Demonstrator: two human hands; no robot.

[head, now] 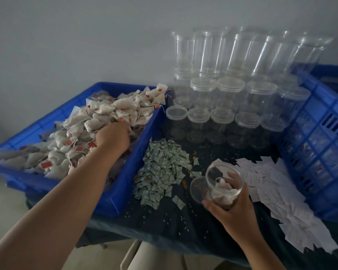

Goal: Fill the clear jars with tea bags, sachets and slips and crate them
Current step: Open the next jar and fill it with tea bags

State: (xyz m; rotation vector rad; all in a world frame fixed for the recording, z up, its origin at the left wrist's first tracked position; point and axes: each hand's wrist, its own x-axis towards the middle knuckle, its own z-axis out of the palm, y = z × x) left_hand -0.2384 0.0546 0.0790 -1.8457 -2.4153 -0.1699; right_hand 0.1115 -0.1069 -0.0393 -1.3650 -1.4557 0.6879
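Over the dark desk, the right hand grips a round clear plastic jar, tipped. It has no lid on, so bags could spill if it tips more. A few white bags sit inside; it is far from full. The left hand is dug into the heap of white paper tea bags in the shallow blue plastic tray; its fingers are hidden, so I cannot tell if it holds any.

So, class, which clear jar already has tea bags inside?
The jar held in the right hand: it is lidless with tea bags inside, while the stacked jars behind look empty.
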